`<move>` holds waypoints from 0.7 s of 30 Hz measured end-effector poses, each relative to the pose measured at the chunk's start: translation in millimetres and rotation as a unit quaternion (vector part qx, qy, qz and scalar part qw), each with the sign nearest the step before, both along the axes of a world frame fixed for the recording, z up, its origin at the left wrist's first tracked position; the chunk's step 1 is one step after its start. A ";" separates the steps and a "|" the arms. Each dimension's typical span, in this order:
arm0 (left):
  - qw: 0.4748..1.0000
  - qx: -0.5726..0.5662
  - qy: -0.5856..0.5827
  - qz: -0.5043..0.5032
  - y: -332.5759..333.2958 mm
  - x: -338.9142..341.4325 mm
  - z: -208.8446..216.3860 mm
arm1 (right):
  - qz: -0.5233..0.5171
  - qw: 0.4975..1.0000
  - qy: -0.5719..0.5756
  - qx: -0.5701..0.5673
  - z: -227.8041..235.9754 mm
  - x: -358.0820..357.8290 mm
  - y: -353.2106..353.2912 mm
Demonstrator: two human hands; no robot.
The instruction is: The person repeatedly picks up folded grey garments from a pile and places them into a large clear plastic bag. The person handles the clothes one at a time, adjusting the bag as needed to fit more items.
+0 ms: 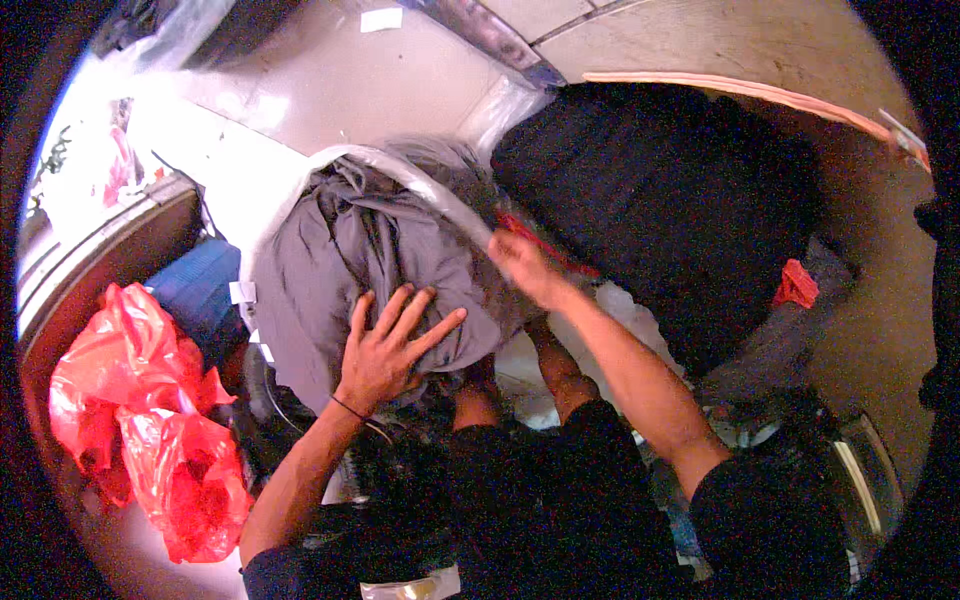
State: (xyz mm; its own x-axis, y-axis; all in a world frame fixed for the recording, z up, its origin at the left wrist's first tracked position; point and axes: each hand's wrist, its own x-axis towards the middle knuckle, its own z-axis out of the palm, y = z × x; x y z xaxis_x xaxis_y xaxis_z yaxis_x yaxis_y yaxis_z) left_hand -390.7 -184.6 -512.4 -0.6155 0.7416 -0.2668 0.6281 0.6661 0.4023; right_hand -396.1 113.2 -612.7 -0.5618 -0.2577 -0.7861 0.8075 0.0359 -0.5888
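Note:
A bundle of grey cloth (320, 270), crumpled at its top, sits on the floor in front of me. A pale, see-through plastic sheet or bag edge (430, 190) curves around its far side. My left hand (388, 345) lies on the near part of the cloth, fingers spread. My right hand (527, 268) is closed at the right side of the bundle, where the pale plastic edge meets its fingers. The plastic seems to be in its grip, though blur softens the fingertips. Just beyond that hand runs a red strip (560, 250) beside a large black cloth heap (660, 200).
Red plastic bags (150, 390) and a blue item (200, 300) stand on the left, by a raised ledge (110, 250). Pale floor tiles (340, 80) lie ahead. Along the far right, a peach-coloured strip (740, 88) curves behind the black heap. My legs (560, 375) are close below the bundle.

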 end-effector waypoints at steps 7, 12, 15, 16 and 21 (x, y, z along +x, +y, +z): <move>0.998 -0.059 -0.010 -0.018 77.2 -18.0 -106.2 | 0.094 0.969 0.121 0.195 113.6 -6.5 -59.4; 0.969 0.007 -0.054 0.243 193.4 9.8 -199.4 | 0.126 0.944 0.252 0.171 101.2 6.5 -37.5; 0.996 0.001 -0.080 0.023 147.9 -2.5 -92.1 | 0.150 0.951 0.151 0.224 108.4 -18.1 -8.2; 0.996 0.050 -0.064 -0.036 116.9 -12.9 -46.5 | 0.085 0.939 0.242 0.230 110.8 -31.9 -6.9; 0.832 0.093 0.061 0.543 0.1 -62.9 31.8 | -0.079 0.953 0.178 0.230 107.4 -93.2 -56.3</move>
